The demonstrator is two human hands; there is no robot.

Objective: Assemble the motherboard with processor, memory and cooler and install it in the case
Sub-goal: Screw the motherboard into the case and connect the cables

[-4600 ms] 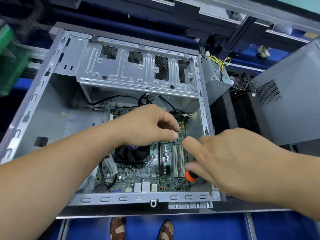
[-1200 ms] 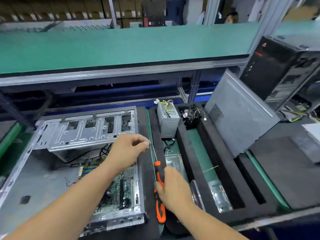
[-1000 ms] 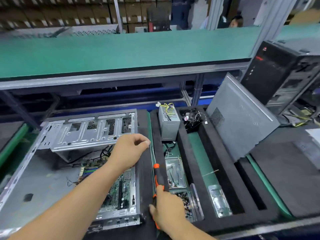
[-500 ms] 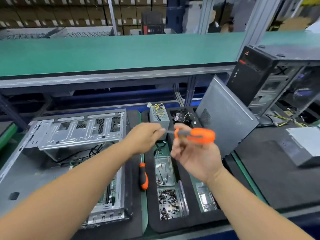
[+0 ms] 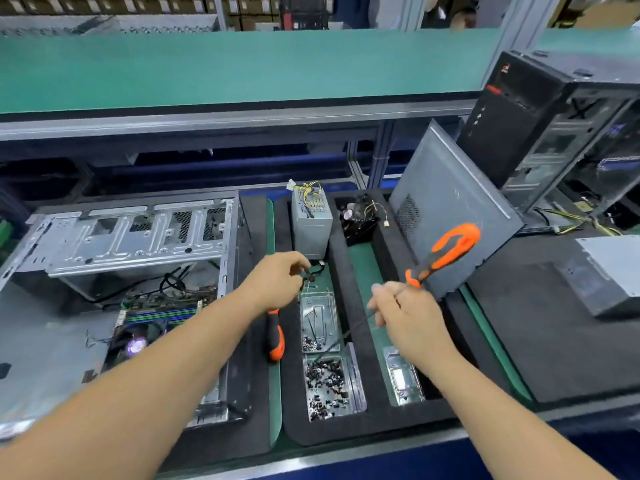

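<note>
The open metal case (image 5: 221,278) lies on its side at the left. The green motherboard (image 5: 162,311) sits inside it, with memory sticks and the cooler fan (image 5: 136,344) on it. My right hand (image 5: 407,317) grips an orange-and-black screwdriver (image 5: 450,251) over the parts tray, handle up to the right, thin shaft slanting down to the left. My left hand (image 5: 280,282) hovers just right of the case with its fingertips pinched together; I see nothing between them. A second orange screwdriver (image 5: 276,337) lies on the black foam under my left wrist.
A clear box of dark screws (image 5: 325,386) and a box of bits (image 5: 317,323) sit in the foam tray. Behind them stand a power supply (image 5: 310,223) and a loose fan (image 5: 360,216). A grey side panel (image 5: 446,216) leans at the right beside a black tower (image 5: 554,116).
My right hand laid one screwdriver on the foam and picked up another. It has since swung the handle up to the right. My left hand dropped away from the tip.
</note>
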